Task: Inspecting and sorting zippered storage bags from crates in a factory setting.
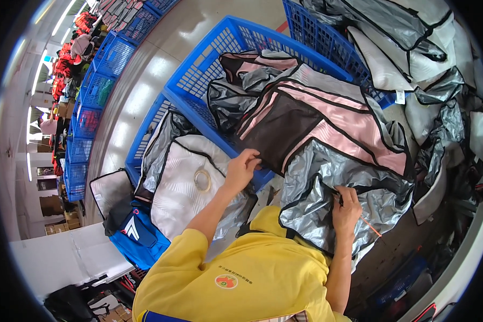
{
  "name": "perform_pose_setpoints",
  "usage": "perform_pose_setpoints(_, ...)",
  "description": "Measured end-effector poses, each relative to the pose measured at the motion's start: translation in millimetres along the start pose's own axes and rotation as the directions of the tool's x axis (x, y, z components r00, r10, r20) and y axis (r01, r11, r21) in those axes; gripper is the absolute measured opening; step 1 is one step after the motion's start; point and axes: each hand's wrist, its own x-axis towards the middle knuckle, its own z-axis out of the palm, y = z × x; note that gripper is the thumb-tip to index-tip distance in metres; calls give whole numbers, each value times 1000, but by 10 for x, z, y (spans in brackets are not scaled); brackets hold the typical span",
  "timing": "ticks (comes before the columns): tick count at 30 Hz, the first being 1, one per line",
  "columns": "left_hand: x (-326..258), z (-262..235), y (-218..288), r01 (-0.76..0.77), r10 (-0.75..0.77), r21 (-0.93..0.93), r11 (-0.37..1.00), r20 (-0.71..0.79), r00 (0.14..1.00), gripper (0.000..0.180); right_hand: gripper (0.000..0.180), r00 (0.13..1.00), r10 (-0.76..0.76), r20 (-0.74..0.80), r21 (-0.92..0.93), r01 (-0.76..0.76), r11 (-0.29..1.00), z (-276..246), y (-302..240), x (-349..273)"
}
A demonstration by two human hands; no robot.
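Observation:
A sewn fabric piece [335, 126], pink with a dark brown mesh-like panel and black edging, is draped over the front of a blue crate and down towards my lap. Its shiny silver lining [311, 177] shows crumpled on the near side. My left hand [243, 170] pinches the near left edge of the brown panel. Further right, my right hand [347, 208] has its fingers curled onto a fold of the lining by a black edge. From beside that hand sticks out a thin orange strip [371, 227], whose kind I cannot make out.
More silver and pink pieces lie in the blue crate [198, 51]. Left of me, a white quilted piece [185, 188] with a tape roll [202, 180] rests over another crate. Silver-and-white pieces [440, 102] are heaped at right. Blue crates [83, 123] line the far left.

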Motion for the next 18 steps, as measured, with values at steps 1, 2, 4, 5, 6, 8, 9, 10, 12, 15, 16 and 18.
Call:
perform_pose_setpoints(1, 51, -22, 16, 79, -78, -35, 996, 32, 996, 14, 37, 1000, 2, 3, -2, -2, 1000, -4, 1, -1)
perform_pose_setpoints(2, 108, -63, -40, 142, -142, -114, 983, 8, 990, 10, 37, 1000, -13, -7, 9, 13, 1000, 4, 9, -14)
perform_pose_setpoints(4, 246, -190, -89, 90, -91, -27, 996, -8, 996, 10, 37, 1000, 0, -2, 7, 0, 1000, -7, 13, -17)
perform_pose_setpoints(5, 307, -248, -122, 40, -38, 60, 997, -25, 999, 10, 37, 1000, 9, 5, 5, -9, 1000, -15, 13, -22)
perform_pose_setpoints(6, 377, -283, -154, 29, -28, 43, 999, -31, 999, 10, 37, 1000, 10, 3, 8, -10, 1000, -11, 9, -19)
perform_pose_setpoints(8, 334, -270, -227, 60, -60, 6, 998, -26, 998, 9, 36, 1000, -10, -11, 9, 10, 1000, -7, -2, -10)
perform_pose_setpoints(9, 311, -254, -240, 94, -95, -32, 995, -15, 995, 9, 36, 1000, -4, -14, 11, 4, 1000, 2, -2, -5)
perform_pose_setpoints(10, 230, -165, -165, 94, -95, -27, 995, -6, 995, 9, 36, 1000, 7, -12, 22, -7, 1000, -3, 3, -8)
perform_pose_setpoints(12, 38, 44, -26, 85, -83, -40, 996, 37, 996, 8, 36, 1000, 21, -10, 35, -21, 999, 0, 15, -19)
perform_pose_setpoints(15, 188, 14, -127, 28, -17, 61, 998, -173, 985, 7, 35, 999, 49, -6, 33, -49, 998, 12, 18, -16)
perform_pose_setpoints(16, 294, -69, -218, 51, -35, 90, 995, -178, 983, 7, 35, 999, 34, 2, 37, -34, 999, 2, 3, -2)
perform_pose_setpoints(18, 247, -49, -355, 48, -33, 87, 995, -163, 986, 6, 35, 1000, -15, -1, 22, 15, 1000, -7, 0, 8)
